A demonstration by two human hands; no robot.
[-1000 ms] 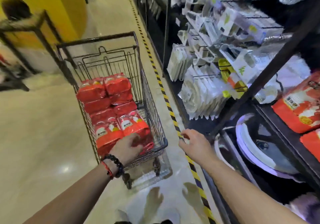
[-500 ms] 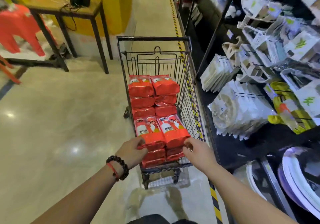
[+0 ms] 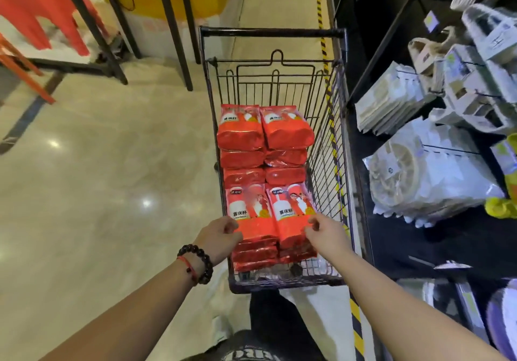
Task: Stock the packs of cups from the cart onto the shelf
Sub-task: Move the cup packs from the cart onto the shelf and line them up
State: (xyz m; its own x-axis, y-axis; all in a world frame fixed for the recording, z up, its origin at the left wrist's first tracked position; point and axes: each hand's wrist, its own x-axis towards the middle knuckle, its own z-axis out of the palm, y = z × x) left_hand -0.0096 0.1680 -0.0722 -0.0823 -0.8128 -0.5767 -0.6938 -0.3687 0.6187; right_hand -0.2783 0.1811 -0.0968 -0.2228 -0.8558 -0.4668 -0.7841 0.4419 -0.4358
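Note:
A black wire cart (image 3: 327,142) stands in front of me, loaded with several red packs of cups (image 3: 285,128) in two rows. My left hand (image 3: 219,237) grips the near end of the top left pack (image 3: 249,212). My right hand (image 3: 326,233) curls its fingers on the right edge of the top right pack (image 3: 291,212). Both packs lie on the stack in the cart. The black shelf (image 3: 414,237) runs along the right side.
White bagged plates and cutlery (image 3: 419,176) hang and lie on the shelf at right, with a yellow item (image 3: 503,206) at the edge. A black table (image 3: 167,25) stands beyond the cart at the left. Yellow-black tape (image 3: 356,330) lines the floor by the shelf.
The view has swung from the shelf to the cart. My right hand came over from the shelf side to the right pack. My left hand stayed on the left pack.

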